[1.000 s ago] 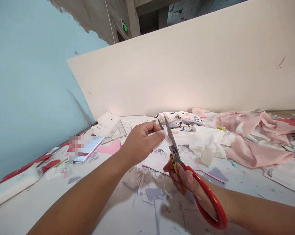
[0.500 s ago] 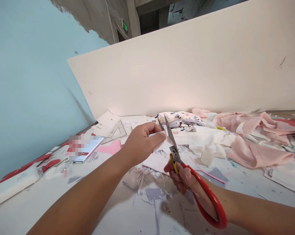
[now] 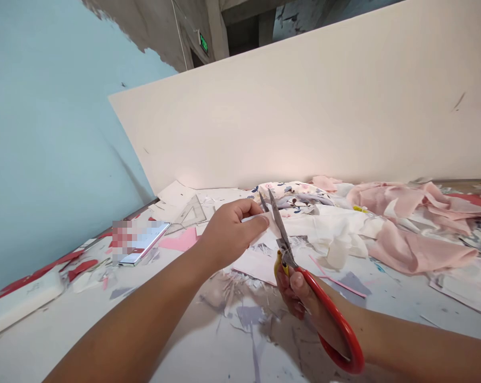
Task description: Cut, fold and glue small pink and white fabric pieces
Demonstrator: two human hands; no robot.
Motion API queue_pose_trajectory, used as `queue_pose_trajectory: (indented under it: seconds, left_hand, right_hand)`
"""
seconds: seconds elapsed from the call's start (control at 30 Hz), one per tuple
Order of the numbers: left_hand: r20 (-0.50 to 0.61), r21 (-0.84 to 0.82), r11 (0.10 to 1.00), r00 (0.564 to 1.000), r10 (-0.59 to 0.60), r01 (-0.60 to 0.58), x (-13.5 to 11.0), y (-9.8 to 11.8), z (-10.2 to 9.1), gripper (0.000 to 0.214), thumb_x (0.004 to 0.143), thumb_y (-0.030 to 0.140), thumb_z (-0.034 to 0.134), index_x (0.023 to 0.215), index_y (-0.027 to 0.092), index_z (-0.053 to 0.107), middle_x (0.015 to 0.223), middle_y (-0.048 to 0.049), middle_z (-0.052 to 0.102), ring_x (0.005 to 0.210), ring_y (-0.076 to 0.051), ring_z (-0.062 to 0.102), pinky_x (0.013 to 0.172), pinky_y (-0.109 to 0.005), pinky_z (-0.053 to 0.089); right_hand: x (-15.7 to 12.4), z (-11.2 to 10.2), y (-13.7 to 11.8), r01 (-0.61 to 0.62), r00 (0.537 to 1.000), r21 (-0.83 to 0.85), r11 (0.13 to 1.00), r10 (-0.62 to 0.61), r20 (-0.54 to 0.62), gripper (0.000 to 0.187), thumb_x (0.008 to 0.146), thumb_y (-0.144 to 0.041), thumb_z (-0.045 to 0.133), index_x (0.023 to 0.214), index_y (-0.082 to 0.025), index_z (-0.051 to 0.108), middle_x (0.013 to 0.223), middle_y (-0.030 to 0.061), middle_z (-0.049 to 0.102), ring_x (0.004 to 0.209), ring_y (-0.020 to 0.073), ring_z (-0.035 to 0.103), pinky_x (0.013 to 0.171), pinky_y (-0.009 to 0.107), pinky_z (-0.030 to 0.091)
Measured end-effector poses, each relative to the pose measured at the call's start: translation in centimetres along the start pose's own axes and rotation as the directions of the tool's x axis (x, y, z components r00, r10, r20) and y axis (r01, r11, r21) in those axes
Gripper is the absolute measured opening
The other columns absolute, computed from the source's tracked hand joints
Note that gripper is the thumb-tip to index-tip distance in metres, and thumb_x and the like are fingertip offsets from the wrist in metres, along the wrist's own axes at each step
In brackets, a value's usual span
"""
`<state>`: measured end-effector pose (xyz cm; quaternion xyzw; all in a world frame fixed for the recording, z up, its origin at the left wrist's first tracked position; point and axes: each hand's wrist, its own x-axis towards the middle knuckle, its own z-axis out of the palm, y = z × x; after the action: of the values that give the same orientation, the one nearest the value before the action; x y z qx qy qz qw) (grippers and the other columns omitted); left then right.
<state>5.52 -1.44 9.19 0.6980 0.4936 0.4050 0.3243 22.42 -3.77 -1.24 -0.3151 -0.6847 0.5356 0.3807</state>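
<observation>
Head cam: left hand (image 3: 228, 234) pinches a small white scrap (image 3: 260, 219) between thumb and fingers, held up over the table (image 3: 65, 330). Right hand (image 3: 304, 298) is closed round the red-handled scissors (image 3: 304, 282), blades a little apart w/ the scrap between them — cut looks underway, not finished. Lots of snippets (image 3: 240, 298) already lie below, so much trimming seems done. Pink fabric (image 3: 412, 239) is heaped to the right; a phone (image 3: 144, 244) lies left.
</observation>
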Motion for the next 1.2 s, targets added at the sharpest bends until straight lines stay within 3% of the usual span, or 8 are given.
queue_pose_trajectory:
  seconds: [0.3,0.5,0.77,0.97,1.1,1.2]
  left_hand:
    - [0.0,-0.001,1.0,1.0,0.001,-0.001,0.1,0.1,0.0,0.017,0.073,0.033,0.053,0.063,0.02,0.048,0.049,0.0072,0.038,0.044,-0.006,0.031,0.041,-0.019,0.028]
    - [0.004,-0.005,1.0,1.0,0.01,-0.01,0.1,-0.1,0.0,0.016,0.073,0.033,0.052,0.063,0.02,0.048,0.049,0.007,0.039,0.045,-0.006,0.032,0.043,-0.019,0.029]
    - [-0.006,-0.016,1.0,1.0,-0.008,0.008,0.0,0.1,0.1,0.016,0.071,0.032,0.053,0.062,0.02,0.048,0.049,0.0068,0.039,0.044,-0.006,0.031,0.042,-0.02,0.029]
    - [0.006,-0.028,1.0,1.0,0.007,-0.007,0.1,0.0,0.0,0.014,0.072,0.03,0.053,0.063,0.02,0.048,0.048,0.0069,0.039,0.044,-0.006,0.032,0.042,-0.019,0.029]
    - [0.014,-0.042,0.999,1.0,0.01,-0.009,0.0,-0.1,0.0,0.014,0.072,0.031,0.053,0.064,0.02,0.049,0.05,0.0065,0.04,0.045,-0.006,0.033,0.043,-0.019,0.03]
    - [0.034,-0.038,0.999,0.999,-0.004,0.006,0.1,-0.1,-0.1,0.014,0.072,0.032,0.053,0.065,0.02,0.05,0.051,0.006,0.042,0.045,-0.007,0.034,0.042,-0.019,0.031]
  right_hand:
    - [0.0,0.1,-0.9,-0.006,0.998,-0.12,0.993,0.013,0.053,0.044,0.085,-0.062,0.021,0.066,-0.022,0.03,0.056,-0.006,0.028,0.049,0.0104,0.026,0.047,0.026,0.024]
    - [0.0,0.4,-0.8,-0.06,0.996,-0.018,0.998,0.061,0.059,0.043,0.083,-0.063,0.027,0.066,-0.023,0.029,0.057,-0.0063,0.025,0.048,0.0099,0.022,0.044,0.025,0.021]
    - [0.0,0.4,-0.6,-0.065,0.997,-0.022,0.998,0.066,0.049,0.046,0.081,-0.066,0.027,0.067,-0.022,0.03,0.057,-0.0054,0.028,0.048,0.0094,0.024,0.043,0.024,0.021]
    - [0.2,0.4,-0.9,-0.04,0.998,-0.071,0.997,0.042,0.036,0.048,0.08,-0.067,0.026,0.063,-0.023,0.03,0.05,-0.0065,0.029,0.043,0.0092,0.026,0.042,0.025,0.023]
    - [0.2,0.3,0.0,-0.067,0.998,0.007,0.998,0.067,0.02,0.047,0.081,-0.065,0.028,0.063,-0.022,0.032,0.051,-0.0068,0.031,0.043,0.0087,0.027,0.042,0.024,0.025]
    - [0.4,0.3,0.7,-0.078,0.996,0.097,0.992,0.082,-0.038,0.044,0.084,-0.06,0.03,0.067,-0.021,0.039,0.054,-0.0044,0.04,0.047,0.0105,0.037,0.049,0.026,0.034]
